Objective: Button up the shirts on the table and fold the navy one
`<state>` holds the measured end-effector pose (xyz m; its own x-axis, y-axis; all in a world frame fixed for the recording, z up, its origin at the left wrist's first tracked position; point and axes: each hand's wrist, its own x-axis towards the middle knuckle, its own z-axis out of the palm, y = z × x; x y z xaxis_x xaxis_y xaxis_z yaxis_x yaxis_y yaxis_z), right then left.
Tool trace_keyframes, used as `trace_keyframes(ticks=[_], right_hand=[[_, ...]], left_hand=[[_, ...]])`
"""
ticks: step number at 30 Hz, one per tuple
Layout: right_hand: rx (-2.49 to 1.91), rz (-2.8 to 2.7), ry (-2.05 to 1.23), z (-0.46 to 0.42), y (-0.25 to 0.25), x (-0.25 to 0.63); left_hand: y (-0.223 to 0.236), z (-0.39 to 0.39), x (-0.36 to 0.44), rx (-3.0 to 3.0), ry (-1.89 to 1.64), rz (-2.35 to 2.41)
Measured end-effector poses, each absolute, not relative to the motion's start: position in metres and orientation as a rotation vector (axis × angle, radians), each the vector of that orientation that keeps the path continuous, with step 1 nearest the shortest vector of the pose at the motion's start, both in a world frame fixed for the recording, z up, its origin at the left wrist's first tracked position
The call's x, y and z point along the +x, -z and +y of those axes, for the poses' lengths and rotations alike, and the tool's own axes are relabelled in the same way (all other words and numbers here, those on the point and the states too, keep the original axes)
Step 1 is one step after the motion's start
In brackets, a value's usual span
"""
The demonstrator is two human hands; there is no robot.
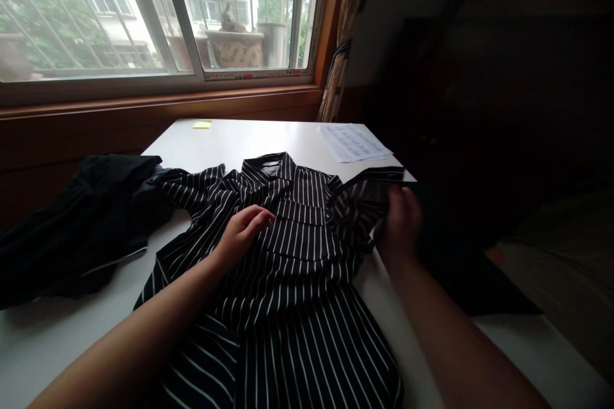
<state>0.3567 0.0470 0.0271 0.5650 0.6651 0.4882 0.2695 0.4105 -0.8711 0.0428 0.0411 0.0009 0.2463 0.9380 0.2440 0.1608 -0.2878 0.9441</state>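
A black short-sleeved shirt with white stripes (297, 236) lies spread on the white table, its collar toward the window. Over the chest of the shirt is my left hand (247, 227), fingers loosely bent and holding nothing that I can see. On the right, my right hand (403, 220) is closed on the shirt's sleeve (359, 204), which is bunched and blurred by motion. The other sleeve (196, 188) lies out to the left.
Dark folded clothing (81, 223) lies at the table's left. Printed sheets (354, 142) and a yellow sticky note (202, 124) lie toward the table's far edge. Dark cloth (470, 262) covers part of the right side. A barred window (192, 13) stands beyond the table (225, 137).
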Motion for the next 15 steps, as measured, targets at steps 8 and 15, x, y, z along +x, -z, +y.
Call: trace_keyframes(ticks=[8, 15], right_hand=[[-1.173, -0.396, 0.076, 0.090, -0.007, 0.491], [-1.215, -0.535, 0.383, 0.074, -0.012, 0.477]], left_hand=[[0.003, 0.047, 0.044, 1.669, -1.124, 1.168], [0.008, 0.048, 0.048, 2.106, -0.972, 1.189]])
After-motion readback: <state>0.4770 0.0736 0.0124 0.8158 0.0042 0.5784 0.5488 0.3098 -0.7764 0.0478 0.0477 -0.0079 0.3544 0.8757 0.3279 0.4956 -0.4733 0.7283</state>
